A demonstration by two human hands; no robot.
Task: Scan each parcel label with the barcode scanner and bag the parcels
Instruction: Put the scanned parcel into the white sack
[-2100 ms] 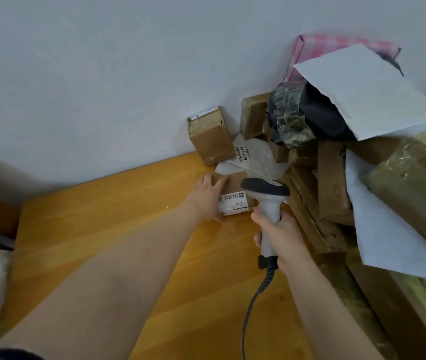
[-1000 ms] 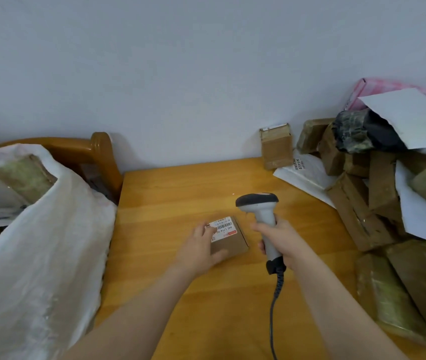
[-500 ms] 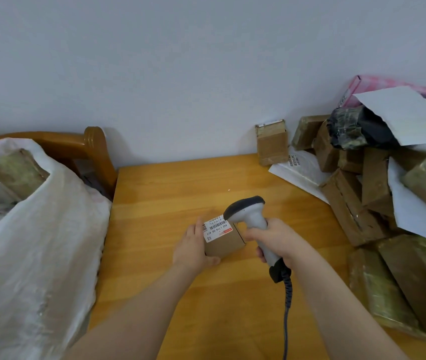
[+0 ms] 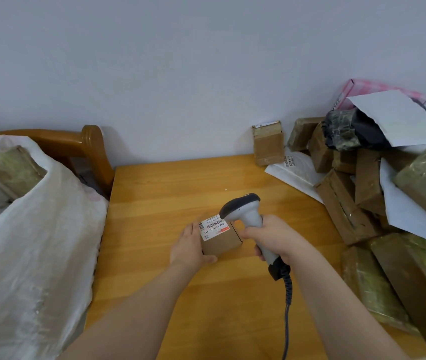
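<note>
We grip one barcode scanner (image 4: 244, 213) in our right hand (image 4: 275, 239), fingers curled round its handle, its head above the label (image 4: 213, 228). Our left hand (image 4: 189, 246) clasps one small parcel (image 4: 223, 244) at the centre of the table (image 4: 154, 196). One white bag (image 4: 32, 245) sits at nine o'clock, and a parcel heap (image 4: 362, 196) at three.

Bare table (image 4: 170, 183) lies open between the white sack (image 4: 32, 242) and the parcel heap (image 4: 378, 203)
</note>
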